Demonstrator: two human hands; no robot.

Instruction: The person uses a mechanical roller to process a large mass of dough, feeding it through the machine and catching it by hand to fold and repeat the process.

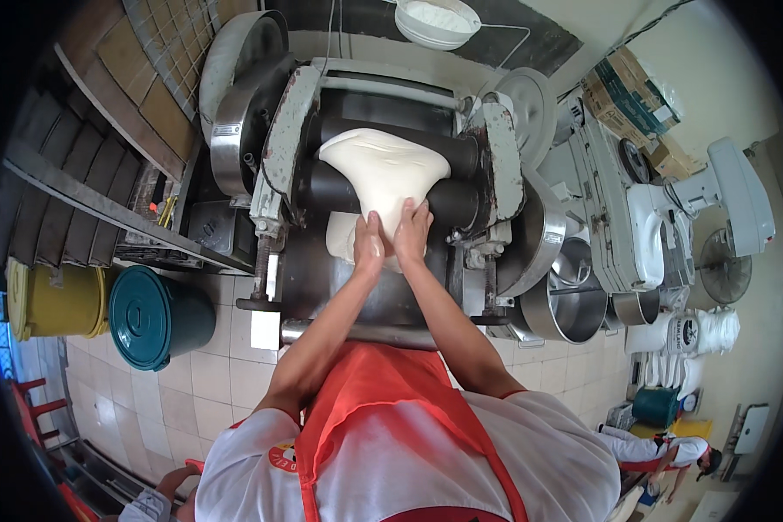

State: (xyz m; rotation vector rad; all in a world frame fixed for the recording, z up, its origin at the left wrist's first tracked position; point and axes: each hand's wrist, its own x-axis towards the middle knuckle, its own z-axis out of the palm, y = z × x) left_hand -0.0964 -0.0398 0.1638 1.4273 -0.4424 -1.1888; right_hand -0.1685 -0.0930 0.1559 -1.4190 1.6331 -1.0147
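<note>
A large piece of pale, smooth dough (383,161) drapes over the dark rollers (454,202) of a dough roller machine (278,157). Its upper part spreads wide, and it narrows toward my hands. My left hand (370,245) grips the narrow part from the left, and my right hand (412,233) grips it from the right, thumbs and fingers pressed to the dough. Behind my left hand, a folded part of the dough (341,237) lies low on the machine's dark feed plate (309,283). The fingertips are partly hidden by the dough.
Round metal wheel guards (535,239) flank the rollers. A white bowl (438,24) sits beyond the machine. Large metal mixing bowls (574,304) and a white mixer (731,204) stand at right; a green lidded bin (161,317) stands at left. Other people (670,452) are at the lower edges.
</note>
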